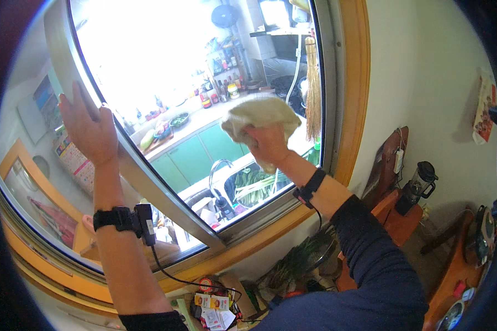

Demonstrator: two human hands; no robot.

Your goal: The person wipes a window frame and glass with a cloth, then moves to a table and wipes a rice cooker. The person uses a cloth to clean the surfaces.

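Note:
A sliding window with a metal frame point(165, 202) fills the upper left, and a kitchen shows through its glass. My left hand point(89, 132) lies against the upright metal rail of the sash, fingers spread, holding nothing. My right hand point(269, 142) grips a pale, crumpled cloth point(269, 113) in front of the pane, right of the rail; whether the cloth touches the glass cannot be told. The cloth's edges look slightly blurred. Behind the glass are a faucet point(212, 178), a sink with leafy green vegetables point(254, 186) and a straw broom point(312, 91).
A wooden window surround point(356, 82) borders the pane. At the lower right stand a blender point(418, 186) on a wooden chair and a wooden table point(455, 273) with items. Below the window are green plants point(298, 256) and a box of small packets point(217, 304). A cable hangs from my left wrist strap.

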